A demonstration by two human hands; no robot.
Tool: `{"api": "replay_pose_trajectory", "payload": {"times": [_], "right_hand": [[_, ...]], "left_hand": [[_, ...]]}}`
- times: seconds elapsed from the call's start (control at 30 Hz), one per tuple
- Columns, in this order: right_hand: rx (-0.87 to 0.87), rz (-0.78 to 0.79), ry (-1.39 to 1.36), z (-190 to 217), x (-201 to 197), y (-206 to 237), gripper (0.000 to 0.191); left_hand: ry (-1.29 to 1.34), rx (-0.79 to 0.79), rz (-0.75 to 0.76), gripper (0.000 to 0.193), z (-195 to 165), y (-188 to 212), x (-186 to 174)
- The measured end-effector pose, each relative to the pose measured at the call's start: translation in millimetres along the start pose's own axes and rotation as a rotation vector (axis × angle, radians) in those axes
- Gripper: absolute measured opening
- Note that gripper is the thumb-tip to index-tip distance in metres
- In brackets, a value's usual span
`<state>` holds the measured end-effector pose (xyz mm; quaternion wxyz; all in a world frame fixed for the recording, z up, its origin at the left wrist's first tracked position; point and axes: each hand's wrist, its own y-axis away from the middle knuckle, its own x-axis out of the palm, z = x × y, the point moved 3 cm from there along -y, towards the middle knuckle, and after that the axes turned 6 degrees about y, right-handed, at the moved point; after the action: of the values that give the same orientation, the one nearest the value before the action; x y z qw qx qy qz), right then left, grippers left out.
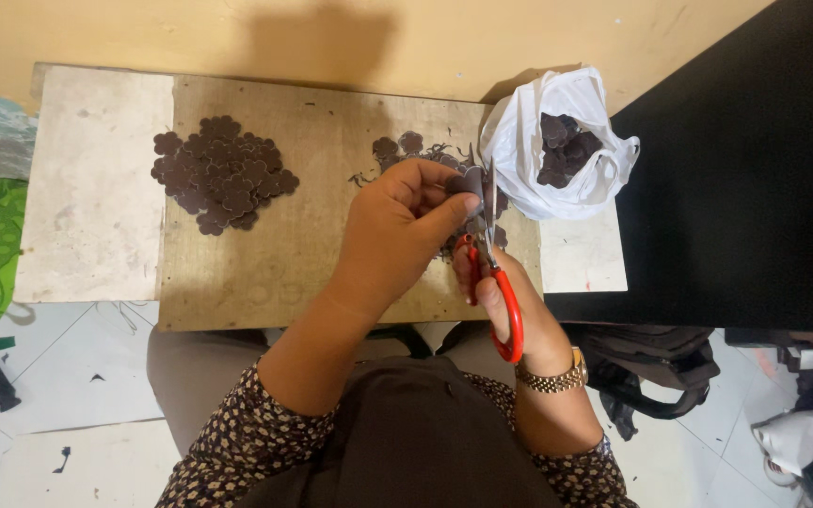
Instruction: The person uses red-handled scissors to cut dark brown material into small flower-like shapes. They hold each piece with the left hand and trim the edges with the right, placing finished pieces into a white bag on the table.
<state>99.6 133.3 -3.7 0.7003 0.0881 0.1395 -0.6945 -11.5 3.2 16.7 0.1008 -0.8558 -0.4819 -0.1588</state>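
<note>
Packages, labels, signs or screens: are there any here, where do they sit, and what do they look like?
White plastic bag: at the far right end of the board, beside the scissors; soft, crumpled, mouth open, with dark brown flower-shaped cutouts inside.
No labels, signs or screens show.

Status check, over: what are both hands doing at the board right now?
Left hand pinching a dark brown piece. Right hand gripping red-handled scissors, blades at the piece. Cut flower shapes piled left, clear of the hands.
</note>
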Motion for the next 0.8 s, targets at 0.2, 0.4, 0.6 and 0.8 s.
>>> {"api": "replay_pose_trajectory", "payload": {"times": [0.2,0.4,0.6,0.8], "right_hand": [[0.008,-0.011,0.048,1,-3,3,0.075],[0.01,-0.01,0.014,-3,-2,4,0.071],[0.051,-0.018,0.02,-13,-3,3,0.071],[0.0,0.023,0.058,-7,-5,2,0.078]], "left_hand": [[-0.006,0.03,0.008,0.018,-1,-1,0],[-0.056,0.001,-0.01,0.017,-2,-2,-1],[-0.062,0.008,0.004,0.02,-4,-2,-2],[-0.228,0.042,0.052,0.025,-8,-3,-4]]}}
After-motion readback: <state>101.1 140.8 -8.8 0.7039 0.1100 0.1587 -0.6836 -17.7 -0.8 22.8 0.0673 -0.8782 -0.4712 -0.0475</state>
